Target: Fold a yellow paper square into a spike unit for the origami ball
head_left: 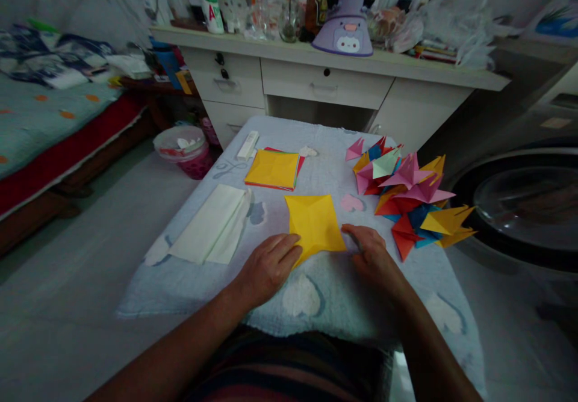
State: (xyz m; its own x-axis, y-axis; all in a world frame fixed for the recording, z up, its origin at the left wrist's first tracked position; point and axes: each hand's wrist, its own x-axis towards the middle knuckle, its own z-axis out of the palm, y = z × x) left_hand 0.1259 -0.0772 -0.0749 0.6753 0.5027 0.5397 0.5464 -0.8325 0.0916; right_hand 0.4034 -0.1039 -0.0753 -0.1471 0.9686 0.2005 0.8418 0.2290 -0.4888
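Observation:
A yellow square of origami paper (315, 224) with crease lines lies on the cloth-covered table, its lower edge bent. My left hand (270, 265) is closed at its lower left corner, fingers together on the paper. Beside the right edge is my right hand (372, 256), index finger and thumb a little apart, with nothing seen between them. Farther back rests a stack of coloured paper sheets (273, 169), yellow on top. To the right sits a heap of folded paper pieces (409, 188) in pink, red, blue, orange and green.
A folded pale tissue (212, 224) lies at the left, and a small white box (248, 145) behind it. Beyond the table stands a white desk (325, 83) crowded with jars and bags. A pink bin (194, 158) is on the floor; a washing machine (524, 191) is at right.

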